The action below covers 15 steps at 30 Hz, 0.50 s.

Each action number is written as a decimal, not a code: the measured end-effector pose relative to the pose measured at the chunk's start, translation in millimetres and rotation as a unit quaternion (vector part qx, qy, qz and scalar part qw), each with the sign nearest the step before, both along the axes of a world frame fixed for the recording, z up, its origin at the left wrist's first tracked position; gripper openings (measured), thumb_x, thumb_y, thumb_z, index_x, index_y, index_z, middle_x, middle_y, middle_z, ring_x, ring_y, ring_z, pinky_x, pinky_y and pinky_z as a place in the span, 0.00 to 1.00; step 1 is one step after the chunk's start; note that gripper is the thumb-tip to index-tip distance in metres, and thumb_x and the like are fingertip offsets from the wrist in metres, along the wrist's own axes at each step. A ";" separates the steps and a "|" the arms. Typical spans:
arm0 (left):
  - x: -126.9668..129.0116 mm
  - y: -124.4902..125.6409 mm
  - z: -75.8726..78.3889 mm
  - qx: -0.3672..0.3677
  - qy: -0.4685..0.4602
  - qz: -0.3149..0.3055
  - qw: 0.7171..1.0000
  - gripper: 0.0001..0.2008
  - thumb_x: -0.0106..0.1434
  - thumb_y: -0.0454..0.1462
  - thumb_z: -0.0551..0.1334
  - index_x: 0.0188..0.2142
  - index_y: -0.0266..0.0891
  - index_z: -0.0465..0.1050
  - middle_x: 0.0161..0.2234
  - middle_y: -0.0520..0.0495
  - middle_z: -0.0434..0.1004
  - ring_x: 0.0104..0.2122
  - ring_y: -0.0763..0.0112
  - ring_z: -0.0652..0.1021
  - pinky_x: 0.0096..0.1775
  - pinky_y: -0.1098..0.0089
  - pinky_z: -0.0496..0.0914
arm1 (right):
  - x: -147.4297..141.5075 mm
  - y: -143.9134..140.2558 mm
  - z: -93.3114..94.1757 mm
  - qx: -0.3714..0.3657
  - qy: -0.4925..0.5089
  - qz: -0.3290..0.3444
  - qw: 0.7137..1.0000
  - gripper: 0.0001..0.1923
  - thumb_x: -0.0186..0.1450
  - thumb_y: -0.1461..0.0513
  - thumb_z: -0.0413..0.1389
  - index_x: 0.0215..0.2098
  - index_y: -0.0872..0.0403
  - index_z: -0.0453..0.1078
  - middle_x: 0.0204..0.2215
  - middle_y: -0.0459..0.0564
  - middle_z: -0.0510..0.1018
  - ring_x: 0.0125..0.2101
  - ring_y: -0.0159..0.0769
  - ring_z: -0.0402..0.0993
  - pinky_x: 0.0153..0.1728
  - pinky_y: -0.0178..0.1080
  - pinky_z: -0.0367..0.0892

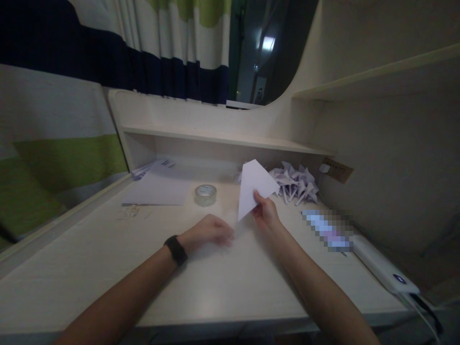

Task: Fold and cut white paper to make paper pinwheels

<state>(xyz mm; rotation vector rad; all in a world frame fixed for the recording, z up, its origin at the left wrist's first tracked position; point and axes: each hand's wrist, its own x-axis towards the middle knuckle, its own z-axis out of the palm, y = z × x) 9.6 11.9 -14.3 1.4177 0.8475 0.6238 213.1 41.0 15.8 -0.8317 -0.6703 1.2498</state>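
My right hand point(266, 213) is closed on a folded sheet of white paper point(253, 184), thumb on the near face and fingers behind it. The paper is held up off the desk, with slanted folded edges and a point at the bottom. Just left of it is my left hand point(212, 231), wearing a black watch point(176, 250) on the wrist. Its fingers stretch out toward the right, somewhat blurred, and nothing shows in them. Behind my left hand a roll of clear tape point(205, 195) lies on the desk.
A stack of white paper point(158, 184) lies at the back left, with several rubber bands point(132, 212) in front. Rolled and folded paper pieces point(296, 182) are heaped at the back right. A pixelated phone-like object point(327, 230) and a white power strip point(384, 263) lie right.
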 end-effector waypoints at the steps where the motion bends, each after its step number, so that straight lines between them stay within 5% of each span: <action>1: -2.3 2.3 2.6 -0.001 -0.019 0.015 1.000 0.19 0.54 0.46 0.69 0.35 0.31 0.79 0.37 0.34 0.81 0.31 0.65 0.80 0.33 0.70 0.72 | 0.6 -0.7 0.2 0.004 -0.015 0.018 1.000 0.15 0.58 0.63 0.62 0.44 0.52 0.71 0.46 0.48 0.79 0.37 0.37 0.78 0.33 0.35 0.74; 6: -21.0 20.3 17.4 -0.014 -0.162 0.138 0.977 0.24 0.55 0.49 0.68 0.45 0.35 0.74 0.43 0.37 0.79 0.36 0.63 0.80 0.36 0.67 0.73 | -3.4 -7.4 -11.7 -0.013 -0.114 0.230 0.966 0.15 0.51 0.63 0.67 0.37 0.60 0.75 0.34 0.53 0.82 0.30 0.36 0.78 0.33 0.34 0.72; 9: -35.0 30.7 17.1 0.025 -0.154 0.230 0.960 0.22 0.51 0.48 0.71 0.38 0.31 0.75 0.36 0.39 0.80 0.30 0.67 0.78 0.33 0.68 0.73 | -5.2 -8.9 -23.3 -0.041 -0.164 0.318 0.933 0.15 0.50 0.62 0.69 0.34 0.61 0.76 0.31 0.54 0.82 0.28 0.34 0.78 0.31 0.33 0.72; 15: -43.9 34.7 11.8 0.062 -0.089 0.242 0.964 0.23 0.48 0.50 0.71 0.33 0.31 0.75 0.32 0.42 0.79 0.30 0.66 0.77 0.33 0.68 0.72 | -2.4 -0.9 -36.5 -0.039 -0.172 0.265 0.948 0.13 0.55 0.57 0.66 0.34 0.59 0.76 0.29 0.53 0.81 0.25 0.33 0.77 0.25 0.32 0.70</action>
